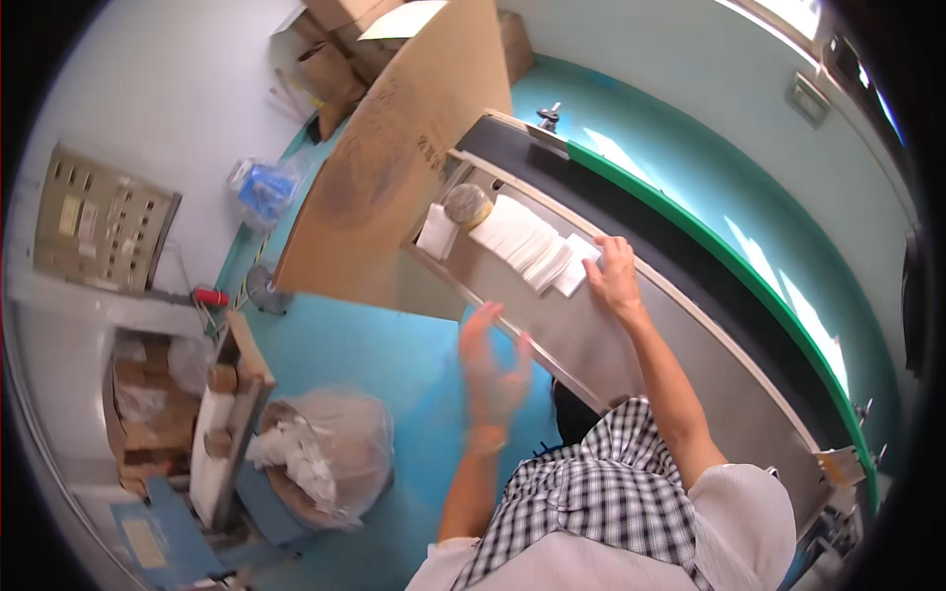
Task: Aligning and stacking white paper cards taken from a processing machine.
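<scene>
On the grey metal worktop [680, 350] lies a row of white folded cloth-like pieces [520, 239], overlapping one another. A round tape roll [467, 205] sits against the row's far left end, and a separate white piece [437, 232] lies beyond it. At the near right end, my right hand [617, 278] has its fingertips by the edge of the last flat white piece [579, 264]; its thumb and fingers are apart. Off the worktop's left side, my left hand [491, 379] is in the air, blurred by motion, with fingers spread and nothing seen in them.
A black conveyor belt [650, 227] with a green side rail [734, 236] runs along the worktop's right side. A large cardboard sheet [394, 167] stands at the far left. A plastic-bagged container with white pieces [320, 458] stands on the blue floor [335, 345] at lower left.
</scene>
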### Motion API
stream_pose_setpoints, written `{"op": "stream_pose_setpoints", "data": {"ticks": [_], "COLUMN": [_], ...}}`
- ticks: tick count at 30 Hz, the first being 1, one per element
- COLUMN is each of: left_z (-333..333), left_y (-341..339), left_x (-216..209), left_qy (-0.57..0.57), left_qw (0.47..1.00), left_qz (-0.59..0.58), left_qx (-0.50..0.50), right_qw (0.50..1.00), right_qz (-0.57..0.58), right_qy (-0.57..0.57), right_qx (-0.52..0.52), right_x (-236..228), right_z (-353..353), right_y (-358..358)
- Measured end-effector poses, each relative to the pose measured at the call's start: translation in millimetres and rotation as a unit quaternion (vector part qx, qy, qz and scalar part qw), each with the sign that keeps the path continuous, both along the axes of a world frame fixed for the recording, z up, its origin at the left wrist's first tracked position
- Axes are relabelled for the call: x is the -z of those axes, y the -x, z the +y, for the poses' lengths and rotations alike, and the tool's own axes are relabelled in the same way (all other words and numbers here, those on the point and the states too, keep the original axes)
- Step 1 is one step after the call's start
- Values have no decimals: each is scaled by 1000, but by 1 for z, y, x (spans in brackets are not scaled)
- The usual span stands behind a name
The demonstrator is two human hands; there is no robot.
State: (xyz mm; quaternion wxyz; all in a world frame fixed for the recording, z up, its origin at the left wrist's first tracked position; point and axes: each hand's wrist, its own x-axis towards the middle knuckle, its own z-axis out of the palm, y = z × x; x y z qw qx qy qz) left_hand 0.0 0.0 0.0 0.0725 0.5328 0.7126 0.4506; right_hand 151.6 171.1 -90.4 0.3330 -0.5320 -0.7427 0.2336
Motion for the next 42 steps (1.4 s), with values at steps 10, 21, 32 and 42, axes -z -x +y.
{"op": "stream_pose_setpoints", "data": {"ticks": [10,21,32,42], "left_z": [112,141,121,134], "left_y": [7,27,72,100], "left_x": [39,30,42,47], "left_qy": [124,111,104,259], "left_qw": [951,974,973,926], "left_qz": [266,190,-169,-214], "left_qx": [97,53,-116,171], "right_qw": [977,847,935,937], "right_qz": [-33,-193,228,175], "right_qy": [207,-26,235,225], "right_qx": [25,495,139,200], "right_x": [-15,-57,-50,-61], "right_z": [-22,-19,-34,-9], "right_y": [-3,-119,111,86]}}
